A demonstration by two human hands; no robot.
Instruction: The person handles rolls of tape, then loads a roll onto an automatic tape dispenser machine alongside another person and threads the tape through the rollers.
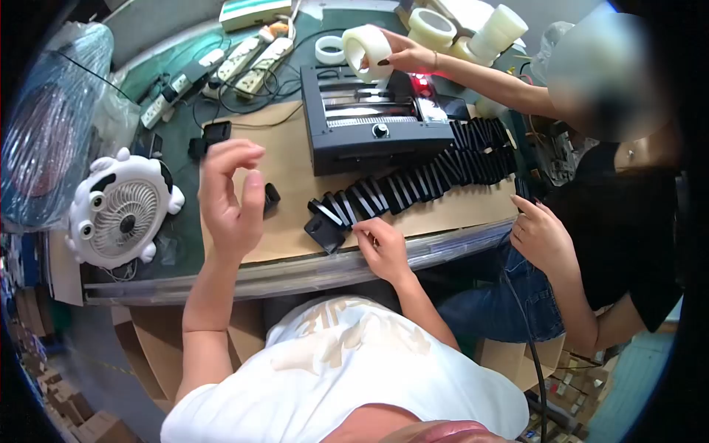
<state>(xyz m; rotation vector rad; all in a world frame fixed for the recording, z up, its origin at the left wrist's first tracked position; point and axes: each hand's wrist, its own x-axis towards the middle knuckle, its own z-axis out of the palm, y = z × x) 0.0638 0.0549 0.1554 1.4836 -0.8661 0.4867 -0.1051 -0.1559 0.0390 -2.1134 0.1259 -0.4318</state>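
Observation:
My left hand is raised over the cardboard sheet, fingers curved and apart from the thumb, with nothing visible between them. A small black part lies just beside it. My right hand is at the table's front edge, its fingers curled together at the left end of a long row of black pieces. Whatever its fingertips may hold is too small to make out. A square black piece lies tilted just left of that hand. The row curves back along the front of a dark machine with a knob.
At the right, a co-worker's hand holds a tape roll over the machine; their other hand is near the table edge. A white fan stands left. Power strips, cables and more tape rolls lie behind.

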